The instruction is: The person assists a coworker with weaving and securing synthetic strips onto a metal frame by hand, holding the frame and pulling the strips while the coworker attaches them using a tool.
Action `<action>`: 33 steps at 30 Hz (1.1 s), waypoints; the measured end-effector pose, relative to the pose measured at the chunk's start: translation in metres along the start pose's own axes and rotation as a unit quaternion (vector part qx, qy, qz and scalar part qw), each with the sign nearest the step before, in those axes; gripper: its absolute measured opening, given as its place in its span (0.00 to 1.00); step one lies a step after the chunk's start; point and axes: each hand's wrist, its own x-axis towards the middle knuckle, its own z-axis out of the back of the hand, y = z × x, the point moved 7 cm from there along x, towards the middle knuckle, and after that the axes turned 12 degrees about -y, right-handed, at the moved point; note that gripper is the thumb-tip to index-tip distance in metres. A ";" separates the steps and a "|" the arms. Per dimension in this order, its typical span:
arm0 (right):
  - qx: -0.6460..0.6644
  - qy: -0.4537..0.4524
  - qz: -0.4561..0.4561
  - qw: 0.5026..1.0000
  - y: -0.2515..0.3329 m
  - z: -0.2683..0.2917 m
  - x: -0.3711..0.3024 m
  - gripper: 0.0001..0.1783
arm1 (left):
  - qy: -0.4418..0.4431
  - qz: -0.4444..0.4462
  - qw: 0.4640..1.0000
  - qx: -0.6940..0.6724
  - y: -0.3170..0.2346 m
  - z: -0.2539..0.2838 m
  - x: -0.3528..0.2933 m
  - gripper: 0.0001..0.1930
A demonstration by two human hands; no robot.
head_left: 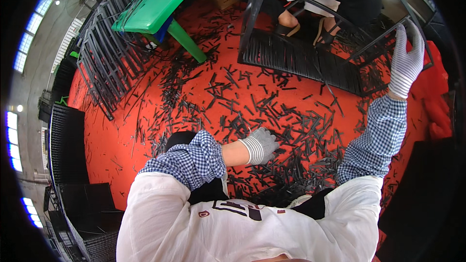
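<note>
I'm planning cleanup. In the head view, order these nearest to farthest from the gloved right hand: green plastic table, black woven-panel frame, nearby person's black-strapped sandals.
From the right hand:
1. Black woven-panel frame, right at it.
2. Black-strapped sandals, to its left.
3. Green plastic table, farthest left.
</note>
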 end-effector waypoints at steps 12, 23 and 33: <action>0.109 0.056 -0.013 0.992 0.041 -0.017 -0.005 0.09 | -0.084 -0.019 0.996 0.027 -0.002 0.015 0.005 0.23; 0.183 0.049 -0.152 0.970 0.020 -0.006 -0.006 0.08 | -0.098 -0.036 0.994 0.038 -0.007 0.020 0.007 0.22; 0.180 0.012 -0.186 0.966 0.009 0.018 0.011 0.14 | -0.066 -0.046 0.995 0.055 -0.008 0.025 0.002 0.26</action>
